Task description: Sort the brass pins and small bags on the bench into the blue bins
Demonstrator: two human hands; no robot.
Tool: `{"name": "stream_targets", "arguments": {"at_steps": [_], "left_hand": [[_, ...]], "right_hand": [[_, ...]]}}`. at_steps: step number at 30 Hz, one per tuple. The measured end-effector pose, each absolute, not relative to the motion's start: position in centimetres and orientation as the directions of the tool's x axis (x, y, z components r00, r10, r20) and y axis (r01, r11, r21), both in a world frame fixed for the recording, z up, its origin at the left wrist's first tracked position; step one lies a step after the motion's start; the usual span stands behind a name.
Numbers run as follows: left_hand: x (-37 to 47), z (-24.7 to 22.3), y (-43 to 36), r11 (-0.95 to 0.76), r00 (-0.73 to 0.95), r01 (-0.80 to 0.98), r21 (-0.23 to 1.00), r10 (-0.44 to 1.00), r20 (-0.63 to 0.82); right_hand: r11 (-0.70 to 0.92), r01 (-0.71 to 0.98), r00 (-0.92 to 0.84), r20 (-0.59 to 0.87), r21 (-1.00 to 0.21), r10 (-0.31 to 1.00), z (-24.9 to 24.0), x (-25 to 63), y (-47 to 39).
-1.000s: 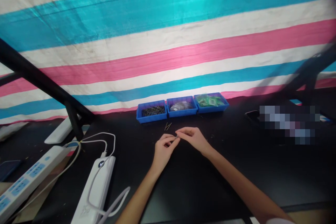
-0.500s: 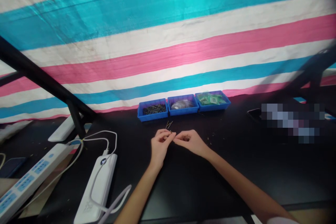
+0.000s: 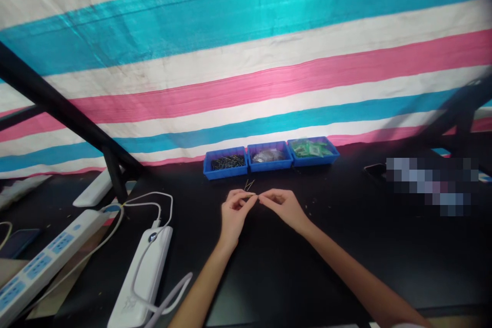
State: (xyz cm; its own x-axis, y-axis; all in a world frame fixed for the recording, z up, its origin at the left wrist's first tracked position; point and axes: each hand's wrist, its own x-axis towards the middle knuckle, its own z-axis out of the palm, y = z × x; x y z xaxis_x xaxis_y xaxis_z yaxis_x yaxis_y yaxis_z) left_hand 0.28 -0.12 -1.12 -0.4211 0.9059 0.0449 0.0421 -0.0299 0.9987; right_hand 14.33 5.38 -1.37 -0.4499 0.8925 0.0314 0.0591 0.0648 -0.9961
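Observation:
My left hand is closed in a pinch around a thin brass-coloured piece, apparently a screw. Fingertip to fingertip with it, my right hand is pinched too; whatever it holds is too small to make out. Just beyond the left fingers, a few loose screws lie on the black table. Behind them stand three blue bins in a row: the left bin holds dark screws, the middle bin clear plastic bags, the right bin green packets.
A white power bank with cables lies left of my left forearm. Further left are a white power strip and a black frame bar. A striped sheet hangs behind the table. Small scraps lie right of my hands.
The view has shifted slightly. The fingertips of my right hand have drawn a little away from the left ones, and the brass-coloured piece shows more clearly in the left pinch.

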Motion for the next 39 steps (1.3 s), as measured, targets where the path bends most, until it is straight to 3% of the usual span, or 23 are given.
{"name": "stream_targets", "arguments": {"at_steps": [11, 21, 27, 33, 39], "left_hand": [[0.1, -2.6, 0.4, -0.046, -0.264, 0.328, 0.944, 0.955, 0.138], [0.5, -1.1, 0.1, 0.059, -0.375, 0.165, 0.984, 0.927, 0.007], [0.8, -1.2, 0.0, 0.02, -0.364, 0.17, 0.985, 0.93, 0.044], [0.8, -2.2, 0.1, 0.012, -0.315, 0.21, 0.978, 0.948, 0.056], [0.8, -2.0, 0.0, 0.002, -0.338, 0.209, 0.978, 0.938, 0.071]], "right_hand": [[0.104, 0.041, -0.335, 0.084, -0.994, 0.939, -1.0, 14.3, 5.7], [0.091, -0.025, -0.242, 0.095, -0.996, 0.966, -1.4, 15.5, 7.2], [0.06, -0.031, -0.342, 0.067, -0.998, 0.937, -1.4, 13.6, 8.3], [0.144, -0.053, -0.521, 0.15, -0.988, 0.84, 1.1, 10.2, 10.8], [0.4, 0.188, -0.625, 0.205, -0.897, 0.753, 0.6, 10.3, 10.9]]}}
